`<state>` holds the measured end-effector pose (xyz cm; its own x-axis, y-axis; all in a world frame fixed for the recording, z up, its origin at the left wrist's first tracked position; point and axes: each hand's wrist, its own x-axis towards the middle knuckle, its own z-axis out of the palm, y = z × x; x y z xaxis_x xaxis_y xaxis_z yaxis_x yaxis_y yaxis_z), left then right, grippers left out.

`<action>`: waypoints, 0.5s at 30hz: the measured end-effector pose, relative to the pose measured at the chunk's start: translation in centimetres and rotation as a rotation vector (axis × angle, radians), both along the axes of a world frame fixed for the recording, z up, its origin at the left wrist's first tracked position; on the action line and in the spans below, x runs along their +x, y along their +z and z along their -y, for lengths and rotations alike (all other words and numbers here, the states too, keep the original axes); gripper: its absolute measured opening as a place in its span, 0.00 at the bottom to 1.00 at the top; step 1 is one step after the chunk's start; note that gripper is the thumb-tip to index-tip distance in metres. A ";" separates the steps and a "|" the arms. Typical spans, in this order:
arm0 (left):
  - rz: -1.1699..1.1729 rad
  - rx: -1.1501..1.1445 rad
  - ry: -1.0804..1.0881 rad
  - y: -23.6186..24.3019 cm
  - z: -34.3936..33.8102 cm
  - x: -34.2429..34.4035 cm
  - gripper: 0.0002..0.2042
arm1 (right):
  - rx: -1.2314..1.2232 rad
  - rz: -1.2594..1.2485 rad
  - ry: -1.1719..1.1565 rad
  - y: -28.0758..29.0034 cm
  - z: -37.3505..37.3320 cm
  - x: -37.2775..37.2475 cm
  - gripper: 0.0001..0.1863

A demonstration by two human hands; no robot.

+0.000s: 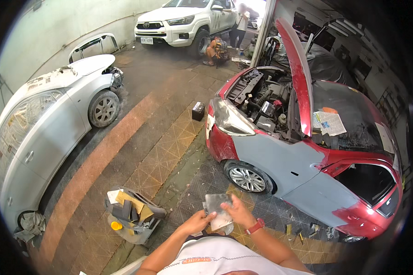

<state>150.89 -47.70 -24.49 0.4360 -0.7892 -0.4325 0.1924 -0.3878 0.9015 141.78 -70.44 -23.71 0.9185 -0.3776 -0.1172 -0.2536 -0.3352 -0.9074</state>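
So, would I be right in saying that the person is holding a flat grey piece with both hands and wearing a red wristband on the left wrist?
Not quite: the red wristband is on the right wrist, as the head view shows. The rest stands: the left hand and right hand both hold the flat grey piece.

Lower center: the fingers of the left hand are partly hidden behind the grey sheet; the sheet's underside is concealed. Upper edge: the roof of the white pickup is cut off. Upper center: the head of the standing person is blurred. Left: the fisheye rim cuts off the rear of the silver car. Upper right: a grey cover obscures its contents.
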 end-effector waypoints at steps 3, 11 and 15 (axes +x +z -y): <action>-0.041 -0.123 0.055 -2.0 -0.5 -0.2 0.31 | 0.044 0.013 -0.034 -2.1 0.3 -0.3 0.25; -0.296 -0.520 0.276 -2.2 0.7 1.7 0.38 | 0.379 0.091 0.316 4.2 -2.3 0.0 0.26; -0.298 -0.522 0.430 0.5 0.4 3.0 0.34 | 0.828 0.035 0.040 2.7 -0.9 -0.5 0.28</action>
